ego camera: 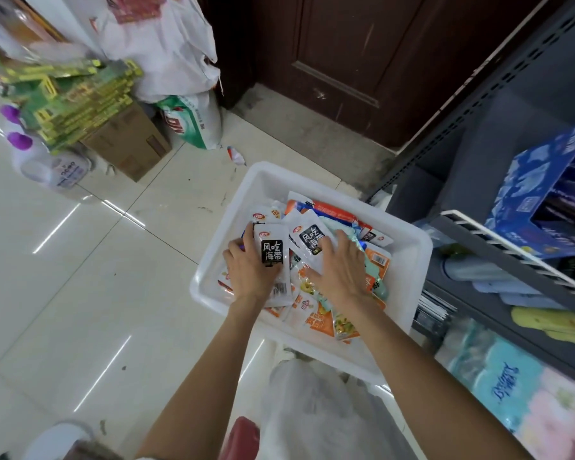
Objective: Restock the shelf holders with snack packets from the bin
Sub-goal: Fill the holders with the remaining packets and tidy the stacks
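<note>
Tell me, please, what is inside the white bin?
The bin holds a loose pile of snack packets, white and orange. Both hands, left and right, cover some; the bottom is hidden.

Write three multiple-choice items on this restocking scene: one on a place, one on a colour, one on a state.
1. Where is the white bin?
A. on the floor beside the shelf
B. on a shelf
C. on a chair

2. What colour are the bottle caps at left?
A. red
B. purple
C. black

3. What is the left hand doing?
A. hanging empty
B. pressing the floor
C. holding a white snack packet

Answers: A, tiles surround the bin; B, both caps are purple; C, fingers wrap the packet while the right hand rests on other packets.
</note>
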Motion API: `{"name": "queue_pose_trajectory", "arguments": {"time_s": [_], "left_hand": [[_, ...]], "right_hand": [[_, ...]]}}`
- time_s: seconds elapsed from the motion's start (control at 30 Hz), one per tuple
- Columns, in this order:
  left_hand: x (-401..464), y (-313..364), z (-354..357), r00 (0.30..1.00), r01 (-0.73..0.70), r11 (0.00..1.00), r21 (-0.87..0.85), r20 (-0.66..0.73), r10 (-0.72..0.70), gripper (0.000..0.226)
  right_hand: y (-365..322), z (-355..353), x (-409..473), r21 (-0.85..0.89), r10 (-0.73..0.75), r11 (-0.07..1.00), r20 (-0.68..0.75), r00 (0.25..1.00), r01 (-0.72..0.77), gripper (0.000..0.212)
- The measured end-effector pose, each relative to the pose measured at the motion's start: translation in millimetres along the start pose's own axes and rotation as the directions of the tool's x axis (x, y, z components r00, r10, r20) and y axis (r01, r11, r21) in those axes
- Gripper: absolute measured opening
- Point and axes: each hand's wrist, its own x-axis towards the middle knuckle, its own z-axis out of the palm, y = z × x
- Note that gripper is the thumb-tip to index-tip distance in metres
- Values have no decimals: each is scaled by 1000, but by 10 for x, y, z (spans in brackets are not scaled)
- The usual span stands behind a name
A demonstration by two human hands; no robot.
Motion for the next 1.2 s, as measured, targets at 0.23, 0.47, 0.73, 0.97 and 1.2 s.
{"name": "queue_pose_trajectory", "arguments": {"time_s": [0.23,0.47,0.73,0.97,1.2], "left_hand": [[35,-82,-141,996,84,984,-156,1,-85,74],[-192,7,-431,983,-2,987,-162,-181,-28,60],[-593,524,-718,948,314,474,-822,302,-104,39],[-749,824,-605,904,296,582,-757,419,84,53],[-774,960,-441,918,285,506,-814,384,102,39]], "right_hand": [[5,-91,1,88,106,991,-9,994,-105,78],[135,-649,-567,893,119,-64,450,885,-446,40],[230,-850,-1008,638,-197,-671,338,920,-378,59],[257,-1099,-1184,962,166,-122,263,950,-245,34],[388,-1092,-1279,995,421,-65,95,902,-75,22]]}}
